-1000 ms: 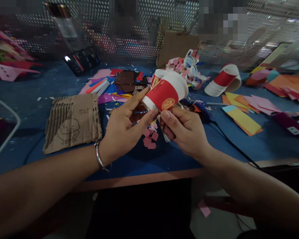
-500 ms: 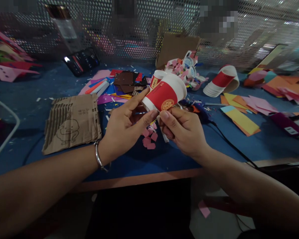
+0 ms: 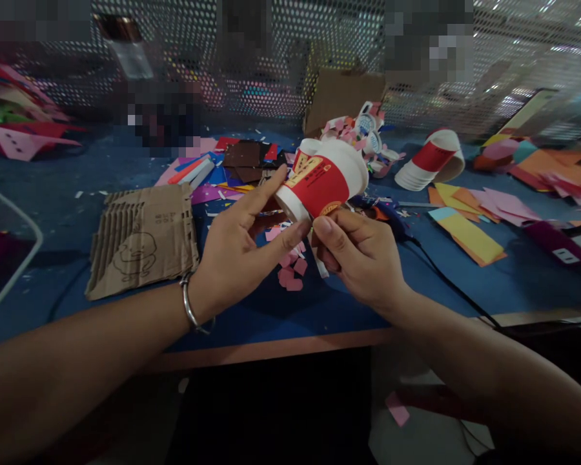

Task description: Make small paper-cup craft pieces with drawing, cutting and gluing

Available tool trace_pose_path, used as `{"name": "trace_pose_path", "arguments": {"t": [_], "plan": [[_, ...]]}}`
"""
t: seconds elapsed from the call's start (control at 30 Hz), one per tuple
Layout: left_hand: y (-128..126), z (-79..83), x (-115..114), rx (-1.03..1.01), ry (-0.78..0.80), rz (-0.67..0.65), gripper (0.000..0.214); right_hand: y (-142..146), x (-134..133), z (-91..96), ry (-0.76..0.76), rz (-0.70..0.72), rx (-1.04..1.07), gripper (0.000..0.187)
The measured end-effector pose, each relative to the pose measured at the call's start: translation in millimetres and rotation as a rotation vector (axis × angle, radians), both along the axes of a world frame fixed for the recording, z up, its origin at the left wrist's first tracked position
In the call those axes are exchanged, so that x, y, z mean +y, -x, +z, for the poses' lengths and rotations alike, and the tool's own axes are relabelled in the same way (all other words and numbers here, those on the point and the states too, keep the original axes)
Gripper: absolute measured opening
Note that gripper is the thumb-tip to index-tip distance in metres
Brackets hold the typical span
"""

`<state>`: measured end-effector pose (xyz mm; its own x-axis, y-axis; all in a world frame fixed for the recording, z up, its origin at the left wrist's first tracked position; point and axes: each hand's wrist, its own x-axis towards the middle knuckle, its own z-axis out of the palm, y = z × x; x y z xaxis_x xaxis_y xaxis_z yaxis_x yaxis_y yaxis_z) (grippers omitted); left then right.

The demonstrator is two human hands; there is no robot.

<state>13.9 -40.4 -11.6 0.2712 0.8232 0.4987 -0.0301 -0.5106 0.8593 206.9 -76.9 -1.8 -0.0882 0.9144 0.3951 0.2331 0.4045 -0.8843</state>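
Note:
A red and white paper cup [image 3: 326,179] is held tilted above the table, its rim pointing up and to the right. My left hand [image 3: 246,242] is closed around the cup's base end, with the thumb below and a finger above. My right hand [image 3: 356,248] pinches near the cup's lower side, thumb against bent fingers; whether it grips the cup wall or something small is hidden. Another paper cup [image 3: 306,150] shows partly behind the held one. Small pink paper pieces [image 3: 290,276] lie on the table under my hands.
Corrugated cardboard [image 3: 142,242] with a drawn figure lies at left. Stacked cups [image 3: 430,160] lie on their side at right, near coloured paper [image 3: 467,232]. A blue tool [image 3: 392,216] trails a black cord. A perforated metal panel [image 3: 266,84] stands behind.
The cup has turned about its own axis between my hands: its round yellow emblem has moved lower and yellow lettering now shows. Both hands stay in nearly the same place.

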Motion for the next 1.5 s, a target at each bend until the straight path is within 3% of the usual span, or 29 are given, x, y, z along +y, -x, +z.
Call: {"name": "trace_pose_path", "arguments": {"t": [0.17,0.27,0.67,1.0,1.17,1.5], "plan": [[-6,-3.8,6,-0.155,0.264,-0.125,0.048,0,4,0.3,0.014,-0.005,-0.005,0.058],[-8,-3.8,8,-0.189,0.320,-0.200,0.048,0,5,-1.4,0.038,-0.003,0.019,0.058],[-3,-1.8,-4,-0.017,0.080,-0.038,0.061,-1,0,-3.7,-0.008,0.002,-0.012,0.058],[-1,-2.7,-5,0.098,-0.046,0.021,0.065,-2,-3,-2.8,-0.037,0.003,-0.051,0.054],[-1,-3.0,-3,0.191,-0.233,0.037,0.057,-2,-1,-3.2,-0.035,-0.047,-0.093,0.061],[-4,-5.0,6,0.002,-0.047,0.002,0.063,-1,5,-3.4,0.063,0.010,0.042,0.058]]}}
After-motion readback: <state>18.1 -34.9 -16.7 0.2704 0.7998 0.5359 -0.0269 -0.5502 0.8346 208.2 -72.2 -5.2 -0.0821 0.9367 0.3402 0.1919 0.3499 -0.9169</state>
